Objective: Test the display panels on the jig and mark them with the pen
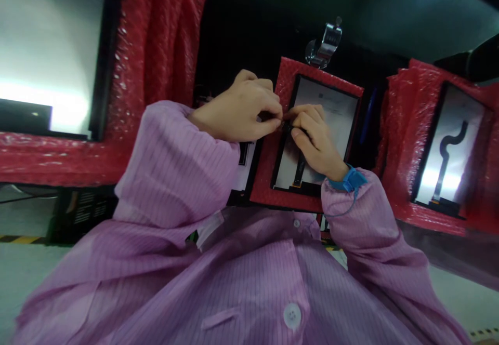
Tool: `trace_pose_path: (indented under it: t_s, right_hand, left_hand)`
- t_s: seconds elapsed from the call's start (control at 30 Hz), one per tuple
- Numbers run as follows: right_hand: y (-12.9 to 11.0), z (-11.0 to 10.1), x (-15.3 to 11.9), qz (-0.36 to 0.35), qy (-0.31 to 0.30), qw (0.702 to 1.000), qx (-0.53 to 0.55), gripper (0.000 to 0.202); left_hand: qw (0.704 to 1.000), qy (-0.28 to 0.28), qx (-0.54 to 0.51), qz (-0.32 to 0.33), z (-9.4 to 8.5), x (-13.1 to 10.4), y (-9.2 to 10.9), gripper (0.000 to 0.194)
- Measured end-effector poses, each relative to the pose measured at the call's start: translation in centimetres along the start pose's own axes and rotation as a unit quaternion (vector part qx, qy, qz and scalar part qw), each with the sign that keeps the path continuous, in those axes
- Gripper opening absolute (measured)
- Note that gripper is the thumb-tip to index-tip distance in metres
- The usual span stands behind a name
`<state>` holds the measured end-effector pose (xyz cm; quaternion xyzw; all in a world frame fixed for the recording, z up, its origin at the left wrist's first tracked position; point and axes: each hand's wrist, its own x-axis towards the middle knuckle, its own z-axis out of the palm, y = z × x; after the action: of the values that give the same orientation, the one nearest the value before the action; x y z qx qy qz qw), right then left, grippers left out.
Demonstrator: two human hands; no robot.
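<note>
In the middle, a flat display panel (pixel 329 108) with a dark frame lies on red bubble wrap (pixel 265 173). My left hand (pixel 253 107) is closed in a pinch at the panel's left edge. Just right of it, my right hand (pixel 314 137) rests over the panel with bent fingers, thumb and fingertips pressed at a small dark piece (pixel 287 125). From there a dark flex cable (pixel 299 171) runs down the panel's left part. The fingertips of both hands nearly meet; what lies between my left fingertips is too small to tell. A blue strap (pixel 349 180) circles my right wrist.
A second panel (pixel 444 147) with a curved dark cable lies on red wrap at the right. A large panel (pixel 50 49) on red wrap fills the upper left. Behind the middle panel stands a shiny metal roll or dispenser (pixel 329 41).
</note>
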<state>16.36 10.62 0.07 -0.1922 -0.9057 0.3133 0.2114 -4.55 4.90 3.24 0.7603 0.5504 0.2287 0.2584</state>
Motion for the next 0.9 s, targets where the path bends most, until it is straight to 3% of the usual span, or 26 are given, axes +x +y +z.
trace_pose_path:
  t_s: [0.2, 0.57, 0.9]
  right_hand:
    - [-0.1, 0.1, -0.1, -0.003, 0.008, 1.000, -0.001, 0.019]
    - [0.1, 0.1, 0.0, -0.005, 0.001, 1.000, -0.002, 0.019]
    - [0.3, 0.1, 0.1, 0.006, -0.025, 1.000, 0.009, 0.021]
  left_hand:
    - [0.998, -0.006, 0.061, 0.016, 0.3, -0.3, -0.7, 0.023]
    - [0.999, 0.032, -0.031, 0.012, 1.0, -0.4, -1.3, 0.020]
    - [0.999, 0.019, -0.018, 0.018, 1.0, -0.4, -1.4, 0.021]
